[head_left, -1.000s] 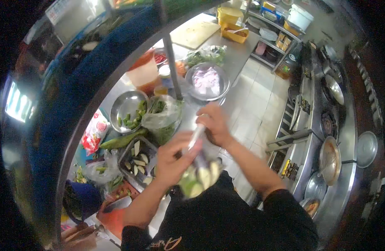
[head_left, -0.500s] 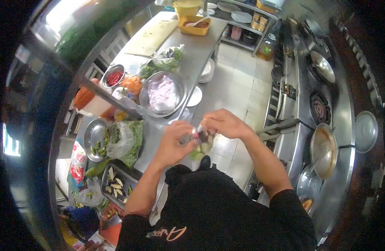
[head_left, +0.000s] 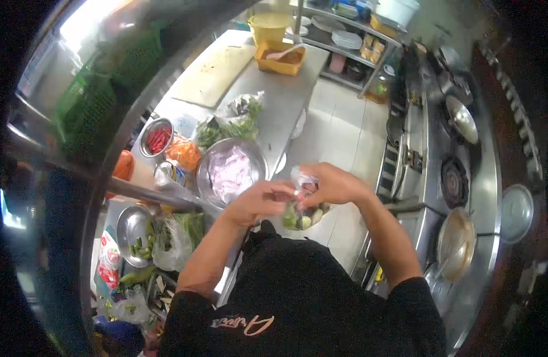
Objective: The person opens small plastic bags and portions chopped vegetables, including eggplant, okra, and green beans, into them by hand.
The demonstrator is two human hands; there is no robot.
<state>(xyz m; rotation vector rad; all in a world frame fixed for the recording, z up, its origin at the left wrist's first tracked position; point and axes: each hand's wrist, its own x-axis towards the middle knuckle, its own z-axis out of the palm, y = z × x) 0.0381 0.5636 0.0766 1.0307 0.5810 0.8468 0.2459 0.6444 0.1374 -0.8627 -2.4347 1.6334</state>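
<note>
A small clear plastic bag (head_left: 299, 219) with green and pale vegetable pieces hangs between my hands, in front of my body. My right hand (head_left: 333, 185) is closed around the bag's gathered top, and some of the plastic sticks up above its fingers. From the other side, my left hand (head_left: 259, 202) reaches in with its fingertips pinched at the bag's neck. Just beyond my left hand stands a steel bowl (head_left: 263, 156) of pale pinkish-white pieces in thin plastic. The exact grip of the fingertips is slightly blurred.
The steel counter (head_left: 286, 89) bears a cutting board (head_left: 211, 74), a yellow tub (head_left: 280, 62), a bowl of red chillies (head_left: 158, 138) and bagged greens (head_left: 232, 128). A steel bowl (head_left: 131, 229) with green pieces stands at left. Woks (head_left: 455, 244) and burners (head_left: 455, 178) line the right.
Both hands have shifted slightly to the right with the bag. My right hand now wraps over the bag's top, and the camera view has tilted a little.
</note>
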